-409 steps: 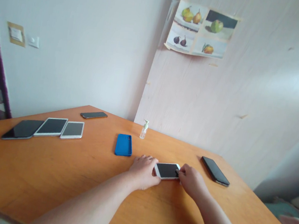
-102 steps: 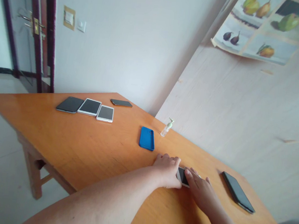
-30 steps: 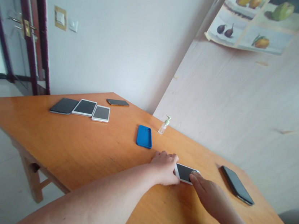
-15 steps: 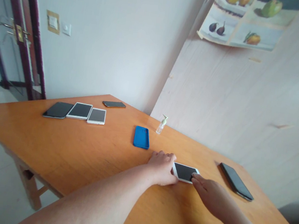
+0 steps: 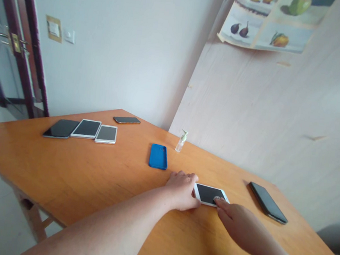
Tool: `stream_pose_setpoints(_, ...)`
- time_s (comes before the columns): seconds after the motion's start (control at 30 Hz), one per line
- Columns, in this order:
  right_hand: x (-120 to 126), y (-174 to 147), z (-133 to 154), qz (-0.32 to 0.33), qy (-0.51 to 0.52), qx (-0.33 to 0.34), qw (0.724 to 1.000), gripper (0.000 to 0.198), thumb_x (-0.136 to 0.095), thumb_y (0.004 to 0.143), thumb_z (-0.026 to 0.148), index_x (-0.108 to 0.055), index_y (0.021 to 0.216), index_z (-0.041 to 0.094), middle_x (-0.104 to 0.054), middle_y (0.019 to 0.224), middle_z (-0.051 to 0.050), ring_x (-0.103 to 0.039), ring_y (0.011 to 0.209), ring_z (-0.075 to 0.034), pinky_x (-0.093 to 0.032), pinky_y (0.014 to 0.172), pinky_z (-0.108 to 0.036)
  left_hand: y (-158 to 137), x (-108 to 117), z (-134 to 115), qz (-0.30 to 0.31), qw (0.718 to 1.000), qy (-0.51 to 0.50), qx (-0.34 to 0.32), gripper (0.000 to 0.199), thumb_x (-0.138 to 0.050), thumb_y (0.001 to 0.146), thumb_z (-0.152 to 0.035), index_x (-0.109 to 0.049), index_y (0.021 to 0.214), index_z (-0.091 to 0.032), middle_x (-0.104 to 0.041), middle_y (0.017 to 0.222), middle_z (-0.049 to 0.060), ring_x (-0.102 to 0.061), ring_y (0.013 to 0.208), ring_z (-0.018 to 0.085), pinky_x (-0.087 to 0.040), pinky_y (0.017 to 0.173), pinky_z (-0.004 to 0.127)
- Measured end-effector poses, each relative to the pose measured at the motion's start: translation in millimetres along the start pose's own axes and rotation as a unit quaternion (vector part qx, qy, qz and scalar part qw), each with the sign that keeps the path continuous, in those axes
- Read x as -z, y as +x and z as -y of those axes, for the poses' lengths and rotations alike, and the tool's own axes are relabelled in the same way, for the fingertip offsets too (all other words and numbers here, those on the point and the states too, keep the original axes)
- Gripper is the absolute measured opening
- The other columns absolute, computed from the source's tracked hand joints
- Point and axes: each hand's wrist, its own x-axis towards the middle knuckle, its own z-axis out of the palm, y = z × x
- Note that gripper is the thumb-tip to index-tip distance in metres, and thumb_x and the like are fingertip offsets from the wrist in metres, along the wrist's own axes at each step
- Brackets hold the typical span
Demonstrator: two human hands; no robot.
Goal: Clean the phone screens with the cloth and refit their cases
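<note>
A white-framed phone (image 5: 206,193) with a dark screen lies face up on the wooden table (image 5: 115,170). My left hand (image 5: 182,190) grips its left end, thumb at the near side and fingers at the far side. From the right, my right hand (image 5: 230,214) reaches over the phone with fingers held together, their tips pressed on the right part of the screen. Something small and pale shows at those fingertips; I cannot make out what it is. Beyond my left hand lies an empty blue phone case (image 5: 158,156).
A small clear pump bottle (image 5: 181,141) stands near the far edge. At right lies a black device (image 5: 268,202). Toward the left are a dark tablet (image 5: 61,128), a white tablet (image 5: 86,128), a smaller white device (image 5: 106,133) and a dark phone (image 5: 126,120).
My right fingertips have slid slightly left across the screen. My left hand keeps its grip on the phone. The whole view has shifted a little.
</note>
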Motion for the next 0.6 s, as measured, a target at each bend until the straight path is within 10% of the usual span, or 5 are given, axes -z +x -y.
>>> stream_pose_setpoints(0.33,6,-11,38,0.037,0.05,0.098,0.993,0.045,-0.035,0.093,0.033,-0.06,0.13,0.027,-0.056,0.138,-0.001,-0.052,0.128,-0.022,-0.041,0.106,-0.034,1,-2,0,-0.013,1.0,-0.005,0.002,0.056,-0.058,0.072,-0.063,-0.052,0.112,-0.024,-0.065,0.112,0.008,-0.057,0.105,0.031,-0.043,0.088,0.043)
stream_pose_setpoints(0.6,9,1,-5,0.009,0.003,-0.024,1.0,0.038,-0.038,0.092,0.037,-0.075,0.095,0.026,-0.075,0.099,-0.009,-0.07,0.093,-0.028,-0.05,0.084,-0.038,0,0,2,-0.013,1.0,-0.014,-0.008,0.058,-0.062,0.068,-0.057,-0.051,0.115,-0.025,-0.066,0.112,0.007,-0.057,0.105,0.032,-0.045,0.086,0.043)
